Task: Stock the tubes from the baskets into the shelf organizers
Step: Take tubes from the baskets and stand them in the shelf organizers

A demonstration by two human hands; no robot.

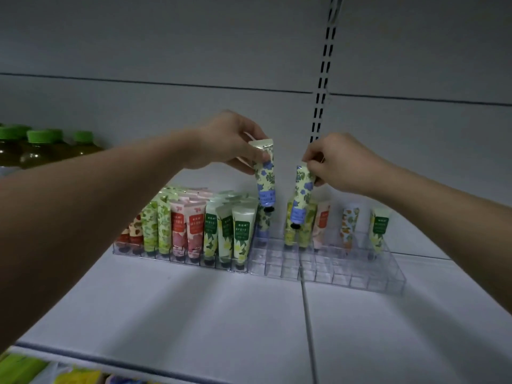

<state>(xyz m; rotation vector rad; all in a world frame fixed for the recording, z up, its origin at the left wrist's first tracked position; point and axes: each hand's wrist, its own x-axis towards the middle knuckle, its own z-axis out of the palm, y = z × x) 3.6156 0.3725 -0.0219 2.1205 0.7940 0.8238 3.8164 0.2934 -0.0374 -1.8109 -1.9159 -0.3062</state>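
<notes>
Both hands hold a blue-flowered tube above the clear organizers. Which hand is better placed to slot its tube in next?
Probably the right hand. Its tube hangs lower, cap down, just above the organizer. The left hand holds its tube higher.

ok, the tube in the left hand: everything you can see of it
The tube in the left hand is a small soft-looking squeeze tube, pale yellow-green with blue flowers, green leaves and a blue label band low down. It hangs about upright, flat crimped end up, small black cap down. The left hand pinches it near the crimp. Nothing else touches it; it hovers above the clear organizer, beside the right hand's matching tube.
</notes>
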